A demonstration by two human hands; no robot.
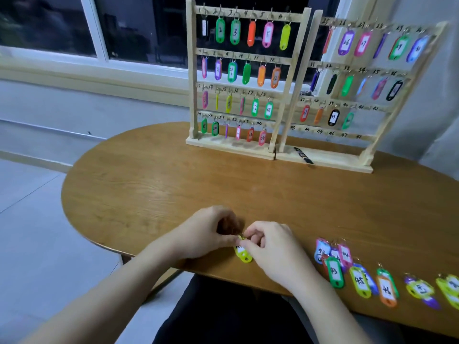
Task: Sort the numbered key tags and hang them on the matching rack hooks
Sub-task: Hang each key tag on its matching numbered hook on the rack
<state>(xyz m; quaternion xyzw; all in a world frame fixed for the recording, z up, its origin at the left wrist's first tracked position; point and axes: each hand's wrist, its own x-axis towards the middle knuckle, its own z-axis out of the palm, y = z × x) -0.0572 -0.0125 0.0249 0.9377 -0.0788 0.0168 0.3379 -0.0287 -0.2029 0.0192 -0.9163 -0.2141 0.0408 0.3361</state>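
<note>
yellow tag point(244, 254) lies at the counter's point(154, 184) near edge, its ring end pinched between both hands; its number is partly covered, cannot be read. left hand point(210, 230) has fingers curled down over the ring, thumb beneath; right hand point(269, 243) pinches the same end from the other side, fingertips meeting the left's. both forearms come in low from the near edge, wrists just above the wood. judgement: the ring is being readied for hanging. to do it well, read the number first, hold the ring by its rim so the loop stays free, and approach the hook square. loose tags point(357, 274), numbers in the forties, lie in a row right of the hands, some overlapping. left rack point(190, 70) appears full through 24; right rack point(367, 155) holds tags through 40, with hooks 41 to 48 bare. those hooks sit low and far right, so a long reach across is likely. a dark pen point(303, 155) rests on the right rack's base.
</note>
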